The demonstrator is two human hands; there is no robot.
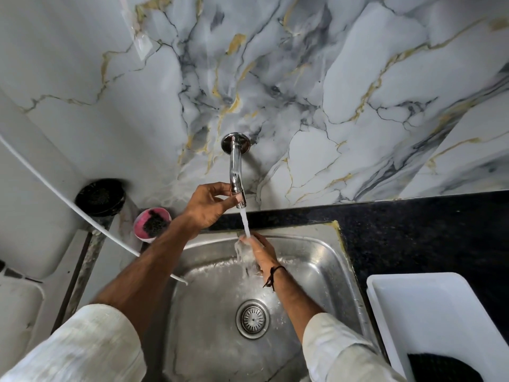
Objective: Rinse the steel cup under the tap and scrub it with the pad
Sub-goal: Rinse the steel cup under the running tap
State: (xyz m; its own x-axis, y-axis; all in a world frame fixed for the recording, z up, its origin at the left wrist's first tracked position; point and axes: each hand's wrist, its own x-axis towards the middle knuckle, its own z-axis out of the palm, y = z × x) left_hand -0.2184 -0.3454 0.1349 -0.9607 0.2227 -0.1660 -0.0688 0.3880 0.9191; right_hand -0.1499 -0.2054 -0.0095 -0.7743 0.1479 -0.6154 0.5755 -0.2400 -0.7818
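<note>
Water runs from the chrome wall tap (235, 172) in a white stream down into the steel sink (316, 260). My left hand (209, 205) pinches the tap's spout end between thumb and fingers. My right hand (259, 252) is held flat under the stream with fingers extended, and water splashes over it; nothing is in it. A dark scrub pad (154, 223) lies in a small pink bowl (143, 227) on the ledge left of the sink. No steel cup is in view.
The sink drain (252, 318) sits mid-basin. A white plastic tub (429, 307) with something dark inside stands on the black counter (413, 230) at right. A round black lid (100, 195) and a white hose (82, 213) are at left.
</note>
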